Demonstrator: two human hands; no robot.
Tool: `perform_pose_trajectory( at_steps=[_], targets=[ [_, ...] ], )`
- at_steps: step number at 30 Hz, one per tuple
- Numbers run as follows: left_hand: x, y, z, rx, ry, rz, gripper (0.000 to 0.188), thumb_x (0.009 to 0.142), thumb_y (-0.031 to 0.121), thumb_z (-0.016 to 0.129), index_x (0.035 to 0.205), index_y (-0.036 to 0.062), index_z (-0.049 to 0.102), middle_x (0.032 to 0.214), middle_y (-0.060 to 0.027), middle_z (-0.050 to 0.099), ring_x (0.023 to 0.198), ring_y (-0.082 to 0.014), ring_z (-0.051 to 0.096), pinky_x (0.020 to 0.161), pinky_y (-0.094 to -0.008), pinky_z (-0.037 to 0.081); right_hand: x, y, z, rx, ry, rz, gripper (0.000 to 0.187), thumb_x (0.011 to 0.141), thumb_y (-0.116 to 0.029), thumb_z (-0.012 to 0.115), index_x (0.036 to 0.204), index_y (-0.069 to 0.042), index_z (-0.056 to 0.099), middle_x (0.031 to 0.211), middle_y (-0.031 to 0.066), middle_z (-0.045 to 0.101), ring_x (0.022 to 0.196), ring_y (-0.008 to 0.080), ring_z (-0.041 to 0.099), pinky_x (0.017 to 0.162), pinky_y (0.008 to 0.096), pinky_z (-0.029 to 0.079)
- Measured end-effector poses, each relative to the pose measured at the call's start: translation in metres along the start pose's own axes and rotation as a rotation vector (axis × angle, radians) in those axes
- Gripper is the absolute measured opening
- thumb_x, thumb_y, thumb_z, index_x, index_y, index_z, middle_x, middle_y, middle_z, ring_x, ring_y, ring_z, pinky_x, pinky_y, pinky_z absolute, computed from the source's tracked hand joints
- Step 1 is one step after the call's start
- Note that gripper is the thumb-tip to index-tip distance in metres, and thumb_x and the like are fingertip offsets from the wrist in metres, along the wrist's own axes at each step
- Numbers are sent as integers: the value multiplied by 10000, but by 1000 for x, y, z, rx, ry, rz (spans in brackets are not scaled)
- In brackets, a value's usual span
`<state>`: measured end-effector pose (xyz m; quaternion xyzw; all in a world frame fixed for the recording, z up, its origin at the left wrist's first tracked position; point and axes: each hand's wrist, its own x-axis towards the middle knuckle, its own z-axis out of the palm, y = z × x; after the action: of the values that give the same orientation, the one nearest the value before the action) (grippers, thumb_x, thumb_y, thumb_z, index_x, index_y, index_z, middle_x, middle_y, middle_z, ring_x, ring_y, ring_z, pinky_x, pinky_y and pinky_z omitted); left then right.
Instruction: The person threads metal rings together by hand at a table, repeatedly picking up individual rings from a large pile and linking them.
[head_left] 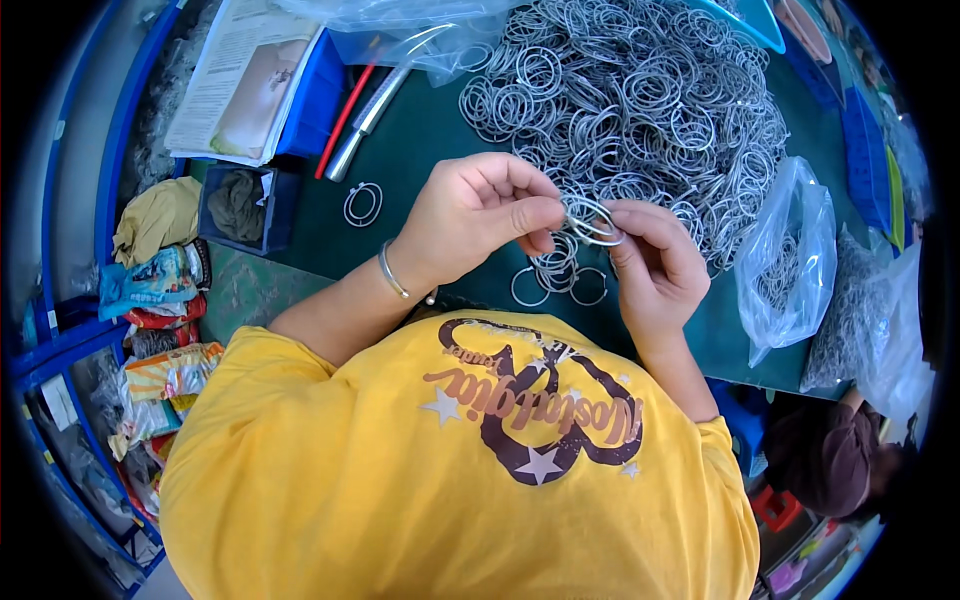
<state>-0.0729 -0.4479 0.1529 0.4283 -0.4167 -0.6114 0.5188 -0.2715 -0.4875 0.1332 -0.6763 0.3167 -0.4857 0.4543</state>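
Between my two hands is a small group of silver metal wire rings (594, 224). My left hand (490, 208) pinches their left side between thumb and forefinger, and its wrist wears a silver bangle. The thumb and fingers of my right hand (662, 262) hold the right side. Just below lie several loose rings (555, 268) on the dark green table (420, 130); an open-ended ring (590, 288) is among them. Beyond my hands spreads a large heap of similar rings (640, 95). A separate ring pair (362, 204) rests left of my left hand.
A red stick (345, 122) and a silver-tipped tool (368, 122) lie at the upper left, near papers (245, 85) and a dark bin (238, 208) holding cloth. A clear bag (787, 265) with rings stands at right. Another person (825, 455) is at lower right.
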Motion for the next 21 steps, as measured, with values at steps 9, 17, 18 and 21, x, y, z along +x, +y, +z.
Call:
perform_pose_trajectory(
  at_steps=[9, 17, 18, 21],
  targets=[
    [1, 1, -2, -77, 27, -78, 154, 843, -11, 635, 991, -53, 624, 842, -124, 675, 703, -155, 669, 623, -249, 564, -2, -2, 6, 80, 73, 12, 191, 825, 89, 617, 1009, 42, 605, 983, 130, 636, 839, 163, 644, 679, 244, 533],
    [-4, -2, 2, 292, 68, 302, 122, 796, -66, 652, 915, -36, 648, 835, -116, 671, 748, -153, 665, 635, -229, 538, -1, -8, -3, 476, -35, 431, 225, 990, -144, 449, 1061, 35, 565, 851, 96, 633, 658, 120, 606, 583, 215, 499],
    [-2, -1, 1, 291, 67, 301, 122, 796, -66, 652, 915, -36, 648, 835, -116, 671, 748, -153, 665, 635, -229, 538, -1, -9, -3, 475, -33, 432, 225, 990, -144, 449, 1061, 35, 565, 851, 96, 633, 658, 120, 606, 583, 215, 499],
    [0, 3, -2, 718, 9, 701, 178, 710, -93, 693, 864, -7, 671, 876, -110, 673, 780, -188, 648, 619, -250, 512, -1, -12, 0, 509, -29, 451, 186, 971, -112, 488, 1029, 41, 577, 856, 96, 633, 682, 124, 618, 599, 219, 511]
  ],
)
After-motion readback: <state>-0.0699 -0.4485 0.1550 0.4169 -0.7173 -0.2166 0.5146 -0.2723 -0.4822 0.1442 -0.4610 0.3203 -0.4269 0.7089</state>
